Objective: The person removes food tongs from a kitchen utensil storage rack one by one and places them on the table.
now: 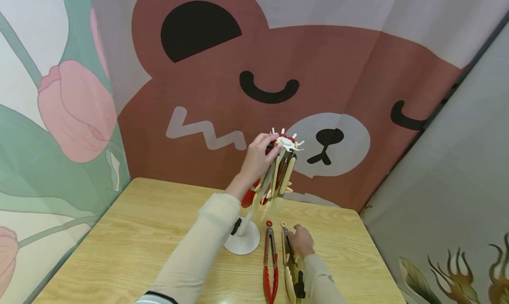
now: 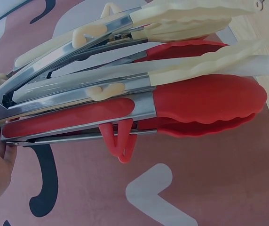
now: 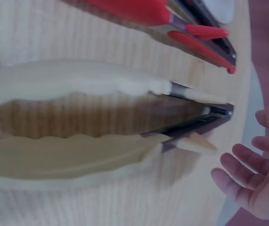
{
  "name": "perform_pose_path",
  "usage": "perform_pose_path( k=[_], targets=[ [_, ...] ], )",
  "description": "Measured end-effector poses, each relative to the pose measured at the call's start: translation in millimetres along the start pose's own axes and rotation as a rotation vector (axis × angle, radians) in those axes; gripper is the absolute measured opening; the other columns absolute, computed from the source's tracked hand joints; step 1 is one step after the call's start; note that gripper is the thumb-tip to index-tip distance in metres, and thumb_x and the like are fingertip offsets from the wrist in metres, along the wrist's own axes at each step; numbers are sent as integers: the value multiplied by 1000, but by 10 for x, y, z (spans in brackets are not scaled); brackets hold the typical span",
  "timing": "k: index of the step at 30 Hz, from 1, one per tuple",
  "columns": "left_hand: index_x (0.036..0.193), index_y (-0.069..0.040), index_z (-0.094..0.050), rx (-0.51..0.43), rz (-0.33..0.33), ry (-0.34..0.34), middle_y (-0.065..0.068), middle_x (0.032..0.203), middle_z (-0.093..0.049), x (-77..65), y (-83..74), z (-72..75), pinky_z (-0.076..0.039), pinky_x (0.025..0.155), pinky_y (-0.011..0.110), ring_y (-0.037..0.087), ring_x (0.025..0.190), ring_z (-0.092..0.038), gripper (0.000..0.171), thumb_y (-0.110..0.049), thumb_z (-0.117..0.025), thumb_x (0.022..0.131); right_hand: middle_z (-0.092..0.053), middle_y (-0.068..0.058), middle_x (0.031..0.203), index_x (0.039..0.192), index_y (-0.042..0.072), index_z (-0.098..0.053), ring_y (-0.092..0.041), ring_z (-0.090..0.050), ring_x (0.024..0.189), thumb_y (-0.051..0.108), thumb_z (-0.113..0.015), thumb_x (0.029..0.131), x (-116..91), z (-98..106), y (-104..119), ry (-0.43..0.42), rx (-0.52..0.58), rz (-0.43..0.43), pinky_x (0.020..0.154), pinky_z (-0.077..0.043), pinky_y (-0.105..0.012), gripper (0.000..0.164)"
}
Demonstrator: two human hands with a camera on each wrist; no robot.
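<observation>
At the top of a white utensil stand my left hand grips the upper end of red-tipped tongs, right beside the white hooks. Several cream-tipped tongs hang around the same stand, their heads downward. On the table, my right hand is just right of the hinge end of cream tongs. Its fingers are loosely bent and hold nothing in the right wrist view, a small gap from the tongs. Those tongs lie with their arms spread. Red tongs lie to their left, also spread.
The stand's round white base rests on the wooden table. Behind the table hangs a cloth with a bear print. A flowered cloth is at the left, and a grey one at the right.
</observation>
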State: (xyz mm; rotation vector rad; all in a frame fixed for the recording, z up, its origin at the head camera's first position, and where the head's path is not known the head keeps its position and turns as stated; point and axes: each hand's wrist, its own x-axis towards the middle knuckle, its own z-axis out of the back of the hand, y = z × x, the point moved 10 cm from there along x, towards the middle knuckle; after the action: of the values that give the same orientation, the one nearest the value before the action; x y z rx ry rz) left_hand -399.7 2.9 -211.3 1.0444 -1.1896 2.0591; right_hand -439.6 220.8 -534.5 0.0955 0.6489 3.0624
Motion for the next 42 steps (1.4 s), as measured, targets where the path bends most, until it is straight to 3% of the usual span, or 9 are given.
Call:
perform_pose_path(
  k=[14, 30, 37, 42],
  targets=[
    [111, 2, -60, 23, -13, 11, 13, 105, -56, 3, -17, -1, -44, 83, 26, 22, 95, -55, 29, -12, -60, 85, -60, -23, 96, 107, -9, -57, -34, -58, 84, 14, -52, 87, -6, 356, 98, -84, 122, 50, 59, -48, -41, 30],
    [111, 4, -61, -4, 10, 45, 15, 109, -57, 15, -27, -12, -45, 83, 30, 23, 97, -55, 28, -10, -57, 86, -60, -22, 93, 104, -8, -59, -34, -57, 83, 14, -52, 87, -45, 510, 120, -109, 141, 72, 64, -47, -44, 28],
    [111, 2, -61, -22, 41, 60, 14, 110, -57, 21, -18, 3, -45, 83, 29, 22, 97, -55, 28, -9, -58, 86, -60, -24, 94, 103, -8, -60, -35, -59, 81, 12, -54, 87, -47, 753, 175, -200, 181, 148, 62, -48, -44, 26],
    [110, 3, -61, -21, 32, 62, 15, 109, -57, 34, -33, 6, -45, 82, 30, 24, 95, -56, 28, -9, -57, 86, -60, -23, 94, 102, -8, -60, -35, -58, 83, 12, -55, 86, -59, 852, 177, -222, 184, 153, 64, -47, -44, 26]
  ],
)
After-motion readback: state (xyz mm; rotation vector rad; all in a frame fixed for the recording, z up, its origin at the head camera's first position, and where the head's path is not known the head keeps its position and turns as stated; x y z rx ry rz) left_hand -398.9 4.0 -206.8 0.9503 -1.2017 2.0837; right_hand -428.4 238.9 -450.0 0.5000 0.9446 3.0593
